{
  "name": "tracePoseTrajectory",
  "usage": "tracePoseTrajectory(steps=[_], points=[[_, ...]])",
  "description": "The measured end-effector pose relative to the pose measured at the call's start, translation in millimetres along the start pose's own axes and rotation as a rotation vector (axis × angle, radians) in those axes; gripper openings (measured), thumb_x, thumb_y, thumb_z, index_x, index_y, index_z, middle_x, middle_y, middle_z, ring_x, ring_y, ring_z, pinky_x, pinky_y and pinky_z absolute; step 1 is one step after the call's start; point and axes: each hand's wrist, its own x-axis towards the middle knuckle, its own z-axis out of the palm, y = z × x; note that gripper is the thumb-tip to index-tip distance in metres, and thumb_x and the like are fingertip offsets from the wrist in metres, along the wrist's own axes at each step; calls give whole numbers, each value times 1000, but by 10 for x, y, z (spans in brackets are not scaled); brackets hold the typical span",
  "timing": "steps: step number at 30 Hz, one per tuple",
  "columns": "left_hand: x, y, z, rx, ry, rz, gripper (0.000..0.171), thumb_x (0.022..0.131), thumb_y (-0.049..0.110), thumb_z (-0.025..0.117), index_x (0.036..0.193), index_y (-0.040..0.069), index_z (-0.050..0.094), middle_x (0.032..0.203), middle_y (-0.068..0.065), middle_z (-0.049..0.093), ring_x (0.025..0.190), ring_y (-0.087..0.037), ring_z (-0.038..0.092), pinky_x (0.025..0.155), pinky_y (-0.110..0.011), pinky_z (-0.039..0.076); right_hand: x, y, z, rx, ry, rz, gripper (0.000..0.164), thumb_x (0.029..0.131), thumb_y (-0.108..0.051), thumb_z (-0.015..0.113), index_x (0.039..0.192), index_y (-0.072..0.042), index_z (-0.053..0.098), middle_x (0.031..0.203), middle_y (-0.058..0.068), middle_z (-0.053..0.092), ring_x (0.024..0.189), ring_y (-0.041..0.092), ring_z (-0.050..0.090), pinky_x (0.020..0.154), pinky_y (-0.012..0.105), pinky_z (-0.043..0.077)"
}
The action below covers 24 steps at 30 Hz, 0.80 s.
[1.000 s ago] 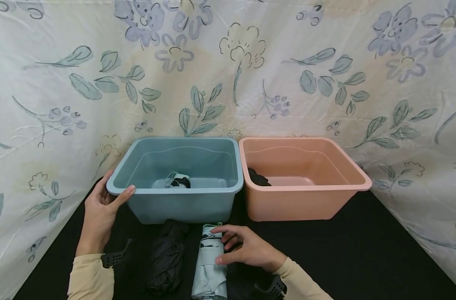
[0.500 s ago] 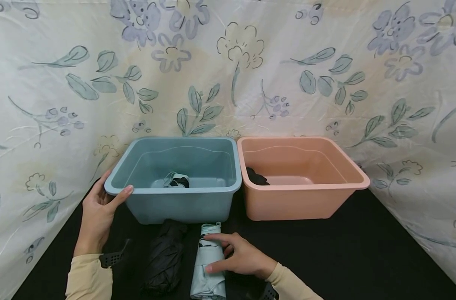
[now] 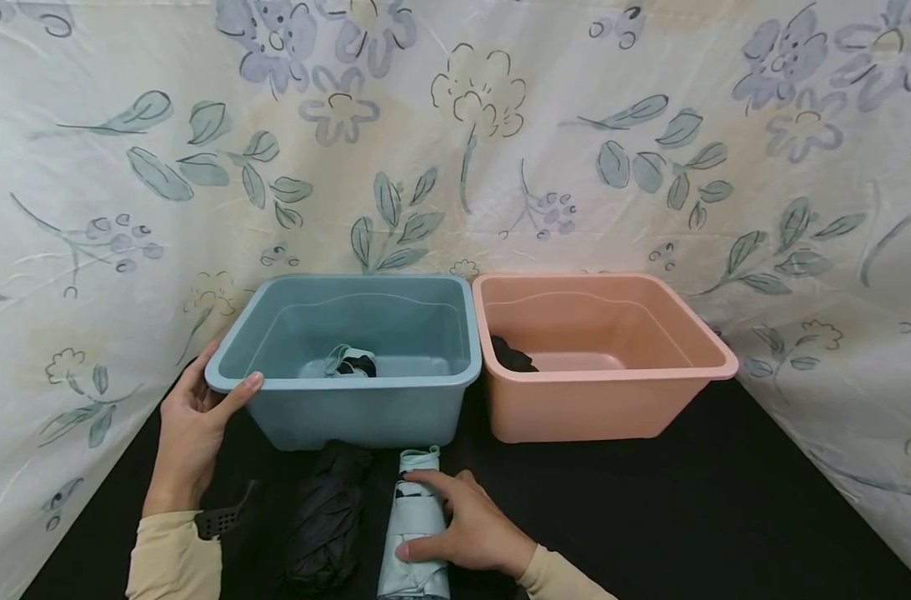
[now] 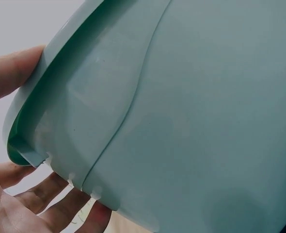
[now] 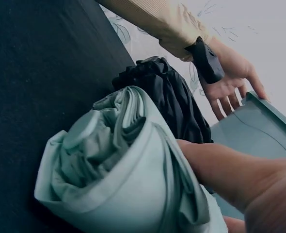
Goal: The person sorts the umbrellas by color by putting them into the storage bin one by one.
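Observation:
My left hand [image 3: 192, 429] grips the near left corner of a blue plastic bin [image 3: 357, 417]; in the left wrist view, the thumb lies on the rim and the fingers reach along the side wall. My right hand [image 3: 473, 525] reaches over a folded pale green umbrella [image 3: 413, 521] on the black table, thumb and index finger spread along it. In the right wrist view, the thumb goes between this umbrella [image 5: 133, 189] and a folded black umbrella [image 5: 167, 97] lying to its left.
To the right of the blue bin stands a pink bin [image 3: 605, 408], with a black item [image 3: 513, 354] partly visible inside. A small pale green and black item [image 3: 357, 363] lies in the blue bin. A floral curtain [image 3: 538, 125] hangs behind both bins.
My right hand has moved left and slightly down, from the umbrella's right edge to over it, thumb and fingers settling around it. My left hand has kept hold of the bin corner.

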Motion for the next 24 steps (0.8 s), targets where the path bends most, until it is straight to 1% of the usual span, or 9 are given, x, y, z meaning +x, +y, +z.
tracePoseTrajectory(steps=[6, 13, 17, 21, 24], points=[[-10, -2, -8, 24, 3, 5, 85, 94, 13, 75, 162, 16, 24, 164, -13, 27, 149, -30, 29, 108, -14, 35, 3, -14, 59, 25, 31, -8, 68, 75, -30, 91, 136, -21, 63, 102, 6, 47, 86, 22, 45, 69, 31, 44], [-18, -4, -2, 31, -2, 14, 84, 94, 14, 75, 162, 17, 26, 163, -13, 29, 149, -32, 30, 105, -13, 37, 2, -17, 90, 39, 43, -13, 68, 72, -27, 93, 133, -22, 65, 104, 5, 48, 89, 21, 45, 72, 30, 45], [-12, -5, 1, 35, -2, 17, 84, 93, 14, 76, 162, 17, 27, 163, -13, 29, 149, -32, 29, 105, -13, 37, 3, -7, 88, 33, 24, -8, 69, 73, -29, 92, 135, -22, 63, 107, 1, 53, 92, 18, 47, 74, 31, 44], [-13, -5, -6, 38, 1, 17, 85, 93, 15, 76, 162, 17, 26, 164, -13, 28, 149, -32, 28, 105, -13, 37, 11, -2, 79, 35, -7, -24, 68, 76, -30, 90, 137, -21, 61, 113, -4, 59, 99, 13, 55, 81, 31, 47], [-24, -10, -13, 39, 2, 9, 85, 94, 15, 75, 162, 16, 25, 164, -13, 28, 150, -32, 28, 108, -15, 35, 9, 1, 76, 29, -24, -28, 67, 77, -31, 89, 137, -23, 60, 115, -6, 60, 102, 11, 57, 84, 31, 48]])
